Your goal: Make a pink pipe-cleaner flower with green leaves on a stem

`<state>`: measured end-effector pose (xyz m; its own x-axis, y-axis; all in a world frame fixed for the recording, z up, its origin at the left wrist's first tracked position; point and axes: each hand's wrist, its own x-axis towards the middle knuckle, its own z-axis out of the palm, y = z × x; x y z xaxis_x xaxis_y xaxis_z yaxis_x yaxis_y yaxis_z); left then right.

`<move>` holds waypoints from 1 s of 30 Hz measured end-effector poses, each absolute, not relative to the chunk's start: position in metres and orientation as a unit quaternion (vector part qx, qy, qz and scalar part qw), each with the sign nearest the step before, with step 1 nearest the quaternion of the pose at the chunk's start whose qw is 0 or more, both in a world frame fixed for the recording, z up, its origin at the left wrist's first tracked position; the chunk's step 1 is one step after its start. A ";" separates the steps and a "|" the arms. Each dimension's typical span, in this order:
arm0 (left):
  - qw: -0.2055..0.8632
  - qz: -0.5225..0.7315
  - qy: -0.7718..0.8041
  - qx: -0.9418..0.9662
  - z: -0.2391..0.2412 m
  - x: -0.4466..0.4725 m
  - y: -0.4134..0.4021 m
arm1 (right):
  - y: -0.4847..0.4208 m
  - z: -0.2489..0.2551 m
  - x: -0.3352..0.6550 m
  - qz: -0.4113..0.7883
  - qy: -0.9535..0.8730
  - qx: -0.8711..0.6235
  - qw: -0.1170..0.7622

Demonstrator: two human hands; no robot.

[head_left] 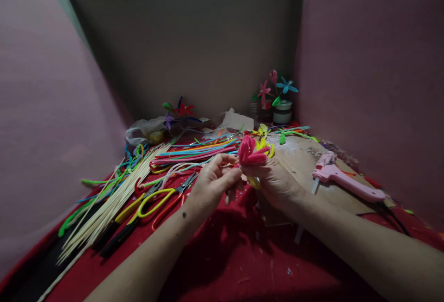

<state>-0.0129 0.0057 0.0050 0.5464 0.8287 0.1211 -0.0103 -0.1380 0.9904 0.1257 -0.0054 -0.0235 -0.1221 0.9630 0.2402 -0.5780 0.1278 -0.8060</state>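
Centre of frame: both your hands meet just above the red cloth [243, 255].

Your right hand [274, 179] is closed around the base of a pink pipe-cleaner flower [250, 151], with the fingers curled tight and the stem end hidden inside them. Your left hand [215, 178] comes in from the left, thumb and fingertips pinched narrow at the same base and touching the right hand's fingers.

Flower position: just above the two hands, at mid-frame. Its long axis runs from the pinch upward. The looped petals point up and lean slightly right, away from you. Yellow loops [266, 147] sit just behind the petals on the right; I cannot tell whether they are joined to the flower.

Surroundings:
- Left of the hands: scissors with yellow handles [157, 199], flat on the cloth.
- Further left: a bundle of pale skewers [114, 195], lying diagonally.
- Behind the left hand: loose coloured pipe cleaners [201, 151].
- Right of the hands: a cardboard sheet [298, 163] with a pink glue gun [347, 182] on it.
- Upper right corner of the table: a jar [282, 111] holding finished flowers.
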 end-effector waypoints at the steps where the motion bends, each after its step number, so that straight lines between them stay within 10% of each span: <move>1: 0.510 0.384 0.323 0.699 0.003 -0.012 0.005 | -0.005 -0.023 0.126 0.612 -0.416 -0.230 0.631; 7: 0.249 0.421 0.372 0.789 -0.008 -0.013 0.004 | -0.007 -0.024 0.123 0.561 -0.418 -0.278 0.659; 19: 0.621 0.395 0.304 0.604 0.004 -0.015 0.010 | -0.008 -0.011 0.139 0.464 -0.556 -0.334 0.603; 30: 0.829 0.283 0.156 0.456 -0.004 -0.017 0.012 | -0.004 -0.007 0.141 0.611 -0.499 -0.253 0.561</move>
